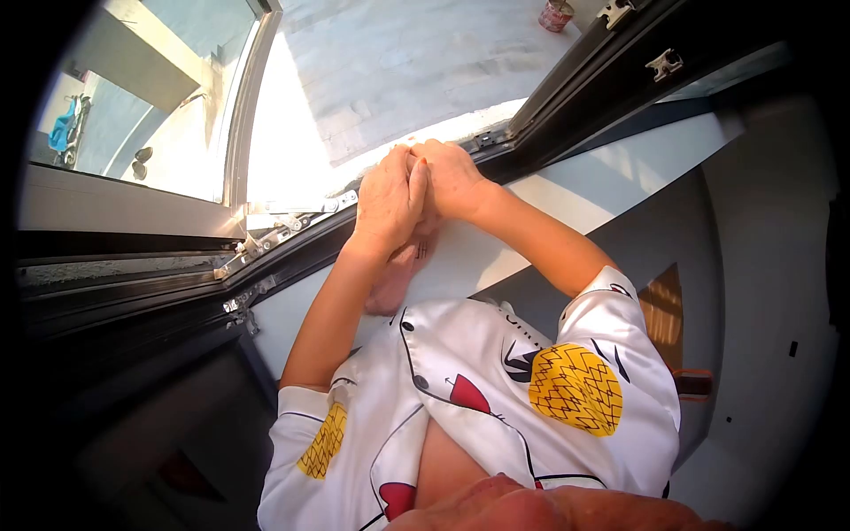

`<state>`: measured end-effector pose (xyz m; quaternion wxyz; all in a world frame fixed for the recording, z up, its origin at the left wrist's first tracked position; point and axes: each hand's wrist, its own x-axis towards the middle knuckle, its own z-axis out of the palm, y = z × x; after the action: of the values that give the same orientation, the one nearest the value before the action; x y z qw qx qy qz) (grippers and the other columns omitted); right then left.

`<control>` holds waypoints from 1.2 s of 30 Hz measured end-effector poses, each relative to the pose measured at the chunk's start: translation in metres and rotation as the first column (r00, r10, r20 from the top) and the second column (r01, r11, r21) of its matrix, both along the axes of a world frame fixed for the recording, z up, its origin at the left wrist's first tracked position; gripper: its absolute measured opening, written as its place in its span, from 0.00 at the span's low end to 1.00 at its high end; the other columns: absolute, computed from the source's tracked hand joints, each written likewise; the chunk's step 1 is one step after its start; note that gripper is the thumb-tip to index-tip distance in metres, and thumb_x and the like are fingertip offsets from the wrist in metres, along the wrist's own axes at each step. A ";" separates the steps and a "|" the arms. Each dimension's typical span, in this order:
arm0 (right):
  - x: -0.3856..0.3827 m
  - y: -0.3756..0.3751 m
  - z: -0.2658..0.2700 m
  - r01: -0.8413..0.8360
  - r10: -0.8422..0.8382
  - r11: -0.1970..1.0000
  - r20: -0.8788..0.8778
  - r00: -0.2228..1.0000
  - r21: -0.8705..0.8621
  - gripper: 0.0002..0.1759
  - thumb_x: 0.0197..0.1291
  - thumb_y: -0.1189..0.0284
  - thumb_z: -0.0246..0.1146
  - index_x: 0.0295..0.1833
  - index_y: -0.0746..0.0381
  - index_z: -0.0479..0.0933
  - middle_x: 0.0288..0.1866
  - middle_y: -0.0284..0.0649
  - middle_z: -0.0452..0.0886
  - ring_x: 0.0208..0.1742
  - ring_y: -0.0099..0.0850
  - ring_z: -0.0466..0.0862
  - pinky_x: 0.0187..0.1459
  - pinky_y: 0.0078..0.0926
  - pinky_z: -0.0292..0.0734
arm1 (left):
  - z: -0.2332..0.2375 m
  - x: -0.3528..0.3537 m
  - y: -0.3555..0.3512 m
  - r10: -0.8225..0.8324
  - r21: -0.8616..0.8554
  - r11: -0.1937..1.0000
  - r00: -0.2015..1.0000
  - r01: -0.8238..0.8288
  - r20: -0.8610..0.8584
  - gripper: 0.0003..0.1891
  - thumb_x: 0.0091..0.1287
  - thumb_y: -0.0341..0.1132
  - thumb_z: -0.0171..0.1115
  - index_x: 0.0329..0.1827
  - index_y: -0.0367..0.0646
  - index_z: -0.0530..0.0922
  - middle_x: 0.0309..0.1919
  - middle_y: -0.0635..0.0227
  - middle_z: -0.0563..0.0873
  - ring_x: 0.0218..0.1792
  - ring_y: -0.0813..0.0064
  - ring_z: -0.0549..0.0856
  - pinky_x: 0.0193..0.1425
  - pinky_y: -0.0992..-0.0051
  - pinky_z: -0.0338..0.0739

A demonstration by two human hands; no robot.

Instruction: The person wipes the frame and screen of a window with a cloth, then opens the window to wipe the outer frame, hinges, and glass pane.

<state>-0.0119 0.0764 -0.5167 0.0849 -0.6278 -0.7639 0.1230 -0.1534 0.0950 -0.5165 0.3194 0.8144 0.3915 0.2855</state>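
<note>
Beyond the hands, a sunlit concrete floor (398,62) is seen through the opening. A dark window frame (305,243) is run across the view from the far left, under the hands, and up to the right. To the left of the hands, an open window pane (150,97) is swung outward, and pale walls are reflected in it. Below and to the right of the hands, a white wall (567,199) is lit by a slanting band of sun. Nearest the camera, behind the hands, a white shirt (496,372) printed with yellow pineapples is worn, and bare forearms are stretched from its short sleeves.

The left hand (390,199) and the right hand (452,177) are pressed together, fingers curled, on the lower rail of the window frame. Whether anything is gripped between them cannot be told, since the palms are hidden.

Just left of the hands, a metal hinge (288,221) is fixed along the rail. Well beyond the right hand, a small red and white can (556,13) is set on the concrete floor.
</note>
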 end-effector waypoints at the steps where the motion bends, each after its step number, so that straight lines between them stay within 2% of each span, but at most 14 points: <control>1: 0.014 -0.002 -0.009 0.058 -0.057 0.998 -0.012 0.998 0.024 0.12 0.54 0.68 0.63 0.44 0.61 0.79 0.46 0.41 0.81 0.52 0.41 0.78 0.55 0.35 0.72 | -0.003 0.015 0.004 -0.033 -0.021 0.999 0.999 0.033 0.037 0.21 0.74 0.45 0.49 0.58 0.36 0.72 0.44 0.46 0.83 0.46 0.43 0.81 0.51 0.51 0.73; 5: 0.057 -0.013 0.005 0.317 -0.303 0.911 -0.094 0.948 0.264 0.11 0.58 0.71 0.59 0.45 0.62 0.79 0.44 0.42 0.80 0.50 0.43 0.78 0.51 0.40 0.73 | -0.004 0.068 0.017 -0.128 -0.092 0.985 0.975 0.146 0.179 0.23 0.75 0.46 0.46 0.64 0.39 0.70 0.53 0.44 0.81 0.54 0.42 0.79 0.59 0.52 0.72; 6: 0.063 -0.013 0.014 0.284 -0.317 0.890 0.036 0.948 0.357 0.11 0.58 0.68 0.62 0.46 0.59 0.81 0.44 0.40 0.82 0.49 0.39 0.81 0.49 0.37 0.74 | -0.003 0.081 0.020 -0.139 -0.060 0.986 0.969 0.154 0.204 0.23 0.75 0.47 0.46 0.64 0.39 0.70 0.54 0.44 0.81 0.55 0.42 0.79 0.60 0.53 0.72; 9: 0.064 0.000 0.021 0.247 -0.154 0.968 0.684 0.713 -0.039 0.12 0.57 0.63 0.66 0.45 0.53 0.83 0.45 0.36 0.84 0.51 0.34 0.83 0.50 0.32 0.73 | -0.021 0.107 0.021 -0.219 -0.029 0.973 0.955 0.229 0.199 0.23 0.76 0.48 0.43 0.65 0.43 0.70 0.58 0.48 0.80 0.59 0.44 0.78 0.63 0.54 0.71; 10: 0.064 0.009 0.022 0.293 -0.101 0.941 0.683 0.723 -0.171 0.14 0.55 0.58 0.69 0.46 0.48 0.85 0.48 0.33 0.86 0.55 0.31 0.83 0.52 0.29 0.71 | -0.024 0.108 0.025 -0.233 -0.071 0.966 0.957 0.248 0.173 0.23 0.76 0.49 0.42 0.65 0.43 0.71 0.59 0.48 0.80 0.59 0.44 0.78 0.63 0.54 0.71; 13: 0.068 0.011 0.042 0.176 0.018 0.939 0.556 0.831 -0.294 0.18 0.54 0.58 0.69 0.50 0.49 0.85 0.51 0.34 0.86 0.57 0.31 0.83 0.54 0.33 0.71 | -0.021 0.109 0.048 -0.294 -0.238 0.924 0.954 0.301 0.064 0.24 0.75 0.50 0.40 0.61 0.43 0.75 0.52 0.47 0.83 0.57 0.45 0.79 0.61 0.57 0.72; 18: 0.072 0.025 0.029 0.229 -0.131 0.950 0.396 0.909 -0.212 0.14 0.59 0.65 0.60 0.48 0.55 0.85 0.50 0.42 0.86 0.54 0.38 0.84 0.56 0.44 0.71 | -0.031 0.128 0.085 -0.281 -0.292 0.909 0.954 0.298 0.102 0.23 0.70 0.47 0.46 0.58 0.42 0.77 0.47 0.50 0.86 0.51 0.53 0.83 0.58 0.62 0.74; 21: 0.056 0.002 0.049 0.157 0.044 0.917 0.482 0.875 -0.368 0.17 0.60 0.67 0.59 0.53 0.59 0.82 0.55 0.46 0.83 0.60 0.42 0.80 0.58 0.44 0.70 | -0.015 0.122 0.080 -0.302 -0.384 0.860 0.942 0.336 0.148 0.23 0.66 0.46 0.54 0.57 0.41 0.79 0.45 0.55 0.87 0.47 0.60 0.85 0.55 0.65 0.77; 23: 0.041 -0.040 0.009 0.102 -0.252 0.924 0.388 0.887 0.368 0.21 0.57 0.69 0.61 0.57 0.64 0.79 0.59 0.49 0.79 0.65 0.46 0.75 0.63 0.44 0.66 | -0.010 0.114 0.077 -0.344 -0.425 0.819 0.923 0.385 0.173 0.22 0.65 0.46 0.57 0.56 0.41 0.80 0.44 0.55 0.87 0.46 0.61 0.85 0.55 0.65 0.77; 24: 0.037 -0.047 -0.003 0.142 -0.236 0.920 0.226 0.945 0.366 0.25 0.55 0.69 0.62 0.59 0.69 0.76 0.62 0.52 0.75 0.67 0.49 0.72 0.67 0.44 0.62 | 0.004 0.106 0.076 -0.358 -0.459 0.814 0.930 0.355 0.086 0.19 0.66 0.43 0.62 0.55 0.41 0.82 0.44 0.61 0.86 0.46 0.71 0.83 0.53 0.71 0.77; 28: 0.026 -0.062 -0.010 0.069 -0.184 0.860 0.180 0.966 0.506 0.22 0.53 0.65 0.61 0.51 0.65 0.80 0.53 0.46 0.79 0.61 0.42 0.74 0.61 0.40 0.65 | 0.011 0.060 0.057 -0.245 -0.065 0.970 0.941 0.236 -0.236 0.21 0.66 0.46 0.63 0.52 0.38 0.81 0.39 0.53 0.87 0.41 0.64 0.86 0.47 0.72 0.79; 31: 0.017 -0.084 0.008 -0.075 0.085 0.910 -0.007 0.996 0.407 0.22 0.52 0.65 0.63 0.50 0.66 0.80 0.56 0.47 0.78 0.63 0.41 0.73 0.62 0.37 0.65 | 0.033 0.041 0.040 -0.330 -0.355 0.912 0.880 0.204 -0.343 0.18 0.66 0.43 0.64 0.48 0.34 0.81 0.33 0.56 0.85 0.35 0.66 0.85 0.43 0.69 0.79; 32: 0.016 -0.094 0.025 -0.142 0.168 0.968 -0.110 0.980 0.208 0.24 0.52 0.64 0.66 0.53 0.67 0.79 0.58 0.46 0.77 0.63 0.41 0.73 0.64 0.37 0.65 | 0.039 0.032 0.031 -0.335 -0.347 0.910 0.894 0.226 -0.296 0.16 0.67 0.41 0.63 0.46 0.34 0.80 0.31 0.58 0.84 0.34 0.69 0.84 0.41 0.71 0.78; 36: 0.036 -0.105 0.039 -0.143 0.201 0.969 -0.303 0.932 0.203 0.32 0.51 0.63 0.71 0.61 0.66 0.74 0.60 0.44 0.76 0.65 0.41 0.74 0.66 0.40 0.66 | 0.063 0.009 0.014 -0.126 -0.222 0.969 0.989 0.105 -0.083 0.09 0.72 0.34 0.60 0.41 0.34 0.79 0.27 0.68 0.81 0.30 0.82 0.79 0.34 0.79 0.74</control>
<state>0.0240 -0.0287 -0.4780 0.2524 -0.5196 -0.8000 0.1620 -0.1441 0.1093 -0.4536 0.4032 0.8088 0.3871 0.1826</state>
